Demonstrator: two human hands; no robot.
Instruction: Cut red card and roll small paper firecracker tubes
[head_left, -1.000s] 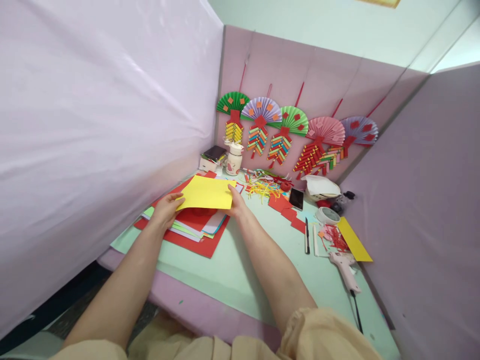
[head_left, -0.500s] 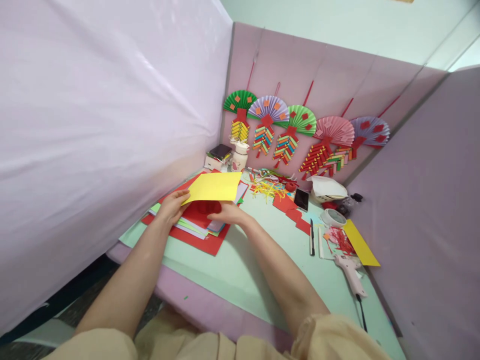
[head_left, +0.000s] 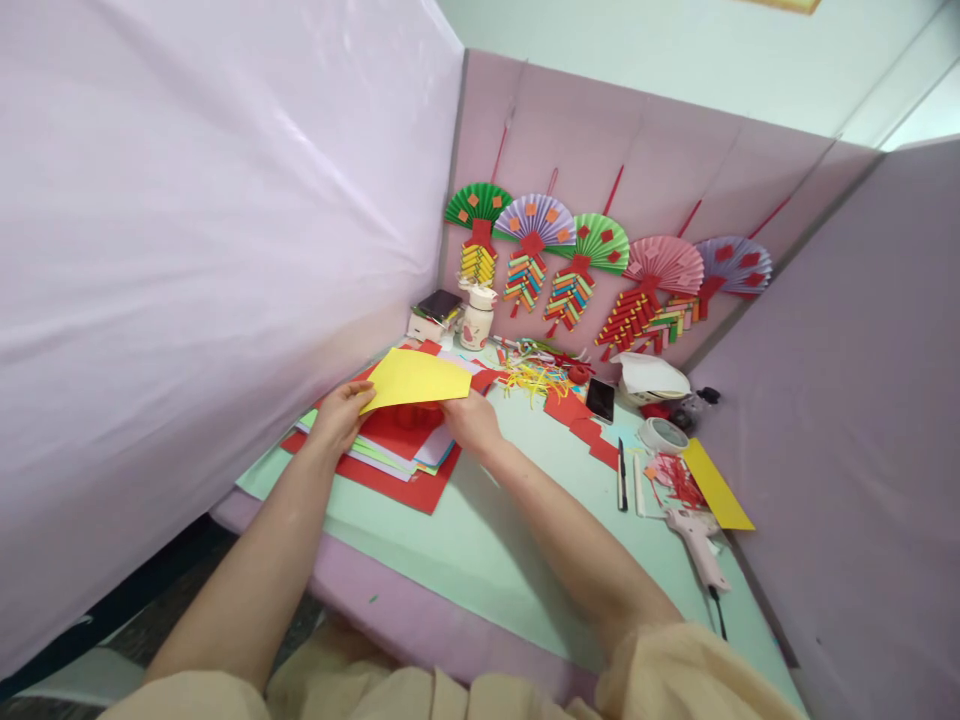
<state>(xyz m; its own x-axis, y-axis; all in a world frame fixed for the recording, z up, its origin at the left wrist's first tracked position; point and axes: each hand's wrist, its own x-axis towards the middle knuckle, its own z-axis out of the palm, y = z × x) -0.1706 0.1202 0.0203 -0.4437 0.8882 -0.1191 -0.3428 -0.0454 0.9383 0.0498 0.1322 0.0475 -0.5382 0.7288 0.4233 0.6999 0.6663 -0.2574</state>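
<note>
Paper fans (head_left: 535, 222) hang on the lilac panel (head_left: 585, 135) beyond my pale green tabletop (head_left: 420, 540). I'm handling a yellow paper sheet (head_left: 416, 380) above the paper stack (head_left: 394, 435): my left hand (head_left: 341, 415) pinches its left edge; my right hand (head_left: 472, 422) meets its near right corner, though I cannot tell whether those fingers close. Moving it probably calls for light, level support.

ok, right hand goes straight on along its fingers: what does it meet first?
Most likely the yellow sheet: its right end lies at the fingers of the right hand. Depth is unclear, though; slightly lower, the hand might pass underneath, over the red paper.
</note>
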